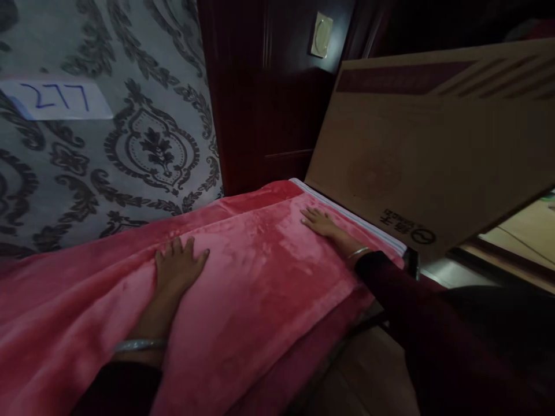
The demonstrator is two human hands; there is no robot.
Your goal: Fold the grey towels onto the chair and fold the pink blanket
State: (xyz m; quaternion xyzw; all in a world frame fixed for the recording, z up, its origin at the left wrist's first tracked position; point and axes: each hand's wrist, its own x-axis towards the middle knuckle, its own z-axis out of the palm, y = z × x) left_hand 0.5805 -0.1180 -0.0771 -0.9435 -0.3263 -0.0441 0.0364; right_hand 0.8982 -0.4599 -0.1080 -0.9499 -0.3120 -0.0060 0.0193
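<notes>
A pink-red plush blanket point(243, 300) lies spread over a long raised surface, with folds at its left side. My left hand point(177, 266) rests flat on it, fingers spread, near the middle. Farther off toward the right end, my right hand point(318, 222) also presses flat on the plush, its fingers apart. Both wrists carry a silvery bangle and dark sleeves. A white striped edge point(351, 216) runs along the right end of the surface, just beyond my right hand.
A big cardboard box panel point(416, 144) leans past the right end. Behind stand a patterned wallpapered wall point(156, 144) with a paper label point(56, 99) reading 277, and a dark red wooden panel point(260, 104) bearing a switch plate point(321, 34). Floor point(368, 370) shows at lower right.
</notes>
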